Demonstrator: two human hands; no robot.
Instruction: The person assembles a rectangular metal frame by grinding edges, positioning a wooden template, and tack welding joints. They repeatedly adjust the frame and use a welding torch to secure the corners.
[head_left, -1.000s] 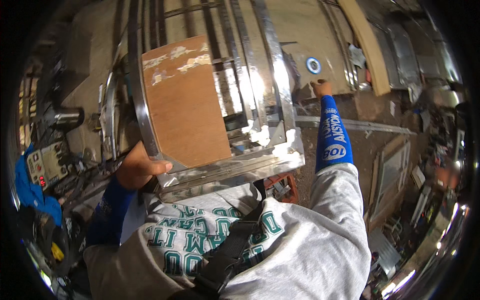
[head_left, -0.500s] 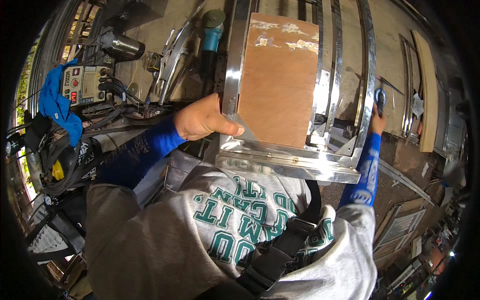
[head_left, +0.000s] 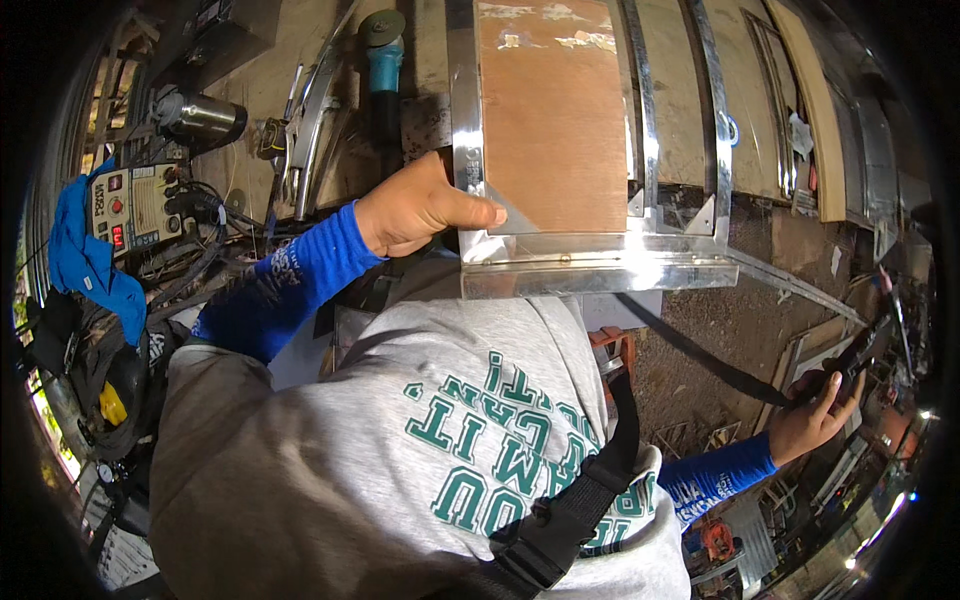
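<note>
My left hand (head_left: 430,207) is closed on the near left corner of a shiny metal frame (head_left: 600,272), its thumb pressed on top near a triangular corner plate. A brown wooden board (head_left: 553,130), with pale torn patches at its far end, lies within the frame along the left rail. Out at the far right, my right hand (head_left: 815,412) is away from the frame, its fingers around or against a dark, long thing (head_left: 862,350) too unclear to name. A black strap (head_left: 700,350) stretches from below the frame to near that hand.
An angle grinder (head_left: 384,70) lies left of the frame, near metal bars (head_left: 312,140) and a steel tumbler (head_left: 205,120). At far left are a welding machine (head_left: 135,205), a blue cloth (head_left: 90,270) and cables. A long timber (head_left: 808,110) and blue ring (head_left: 732,128) lie right.
My right hand has swung from beside the frame's right rail out to the lower right. The frame and board sit higher in view, with my left hand still gripping the same corner.
</note>
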